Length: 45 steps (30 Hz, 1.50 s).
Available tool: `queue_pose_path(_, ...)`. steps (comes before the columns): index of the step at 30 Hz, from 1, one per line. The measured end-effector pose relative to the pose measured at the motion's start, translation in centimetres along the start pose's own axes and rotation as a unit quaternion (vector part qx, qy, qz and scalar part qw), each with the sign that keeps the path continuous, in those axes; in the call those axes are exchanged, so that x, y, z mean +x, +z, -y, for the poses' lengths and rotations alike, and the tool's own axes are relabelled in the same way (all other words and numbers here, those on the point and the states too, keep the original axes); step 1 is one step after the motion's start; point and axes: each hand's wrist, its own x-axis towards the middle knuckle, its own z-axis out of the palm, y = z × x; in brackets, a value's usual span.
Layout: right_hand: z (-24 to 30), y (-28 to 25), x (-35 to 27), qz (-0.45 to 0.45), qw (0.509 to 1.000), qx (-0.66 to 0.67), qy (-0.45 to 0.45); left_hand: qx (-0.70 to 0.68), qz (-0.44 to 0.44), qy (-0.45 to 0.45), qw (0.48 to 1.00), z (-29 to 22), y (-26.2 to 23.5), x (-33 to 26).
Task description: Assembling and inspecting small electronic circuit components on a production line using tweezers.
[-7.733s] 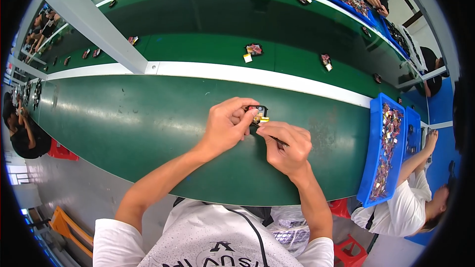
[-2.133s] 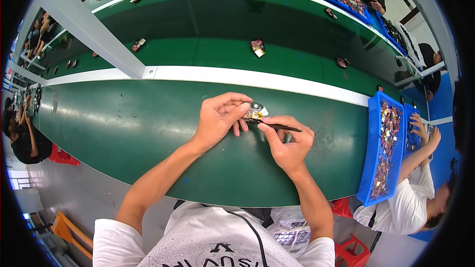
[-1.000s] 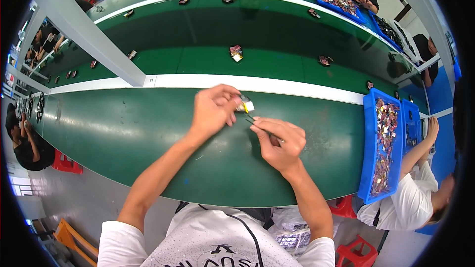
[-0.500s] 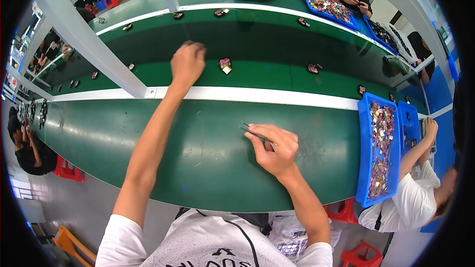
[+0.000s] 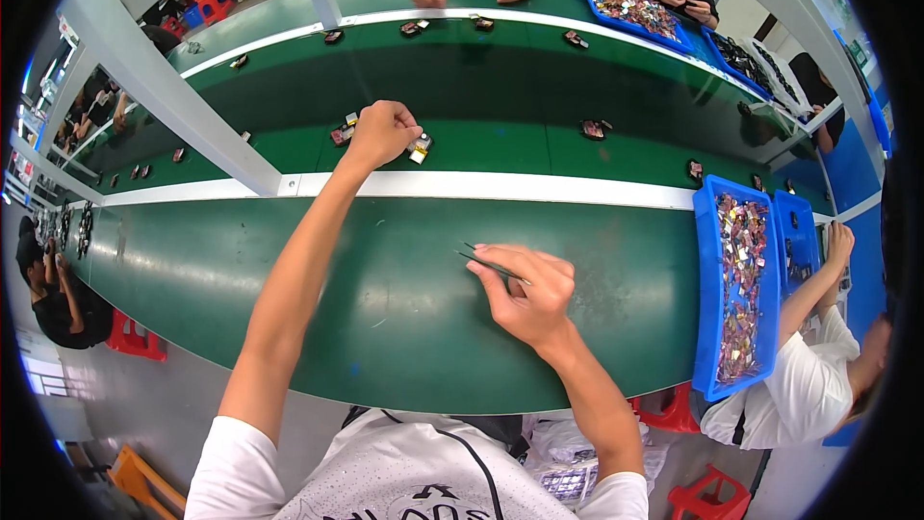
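My left hand (image 5: 383,135) reaches over the green belt. Its fingertips are pinched at the edge of a small black electronic part (image 5: 421,148) with a white and yellow patch. Just left of that hand lies a similar electronic part (image 5: 343,131), partly covered by the hand. My right hand (image 5: 532,291) hovers above the green worktable, closed round thin dark tweezers (image 5: 469,255) whose tips point left, slightly apart, with nothing between them.
A white rail (image 5: 481,186) separates worktable and belt (image 5: 500,87), where several more parts lie. At right stands a blue tray (image 5: 707,327) of small colourful components, beside a seated co-worker. A slanted white post (image 5: 173,77) rises at left. Other people sit across the belt.
My left hand has come right and slightly nearer, onto the electronic part, which has shifted left and toward me. Other belt parts slid left. The co-worker's hands opposite have moved apart.
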Motion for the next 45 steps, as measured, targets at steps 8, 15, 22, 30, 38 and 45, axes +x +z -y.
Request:
queue_pose_path(8, 0.0, 0.5, -0.4, -0.017, 0.982, 0.108, 0.157, -0.313, 0.121, -0.116, 0.935, -2.7, -1.0, -7.6)
queue_pose_path(15, -0.4, 2.4, -0.5, -0.039, 0.93, 0.219, 0.293, -0.426, 0.152, -0.154, 0.879, -2.8, 1.8, -12.6)
queue_pose_path(22, -1.4, 3.4, -1.2, -0.019, 0.939, 0.166, 0.301, -0.453, 0.119, -0.149, 0.871, -2.4, 2.4, -13.2)
queue_pose_path(30, -1.4, 4.0, -1.3, -0.023, 0.959, 0.096, 0.265, -0.415, 0.098, -0.112, 0.897, -2.3, 2.8, -13.7)
queue_pose_path(38, -1.3, 4.0, -1.2, 0.003, 0.942, 0.13, 0.31, -0.435, 0.112, -0.107, 0.887, -2.3, 2.7, -14.2)
queue_pose_path(45, -1.6, 4.0, -0.9, -0.027, 0.881, 0.281, 0.38, -0.447, 0.106, -0.075, 0.885, -2.4, 3.0, -14.6)
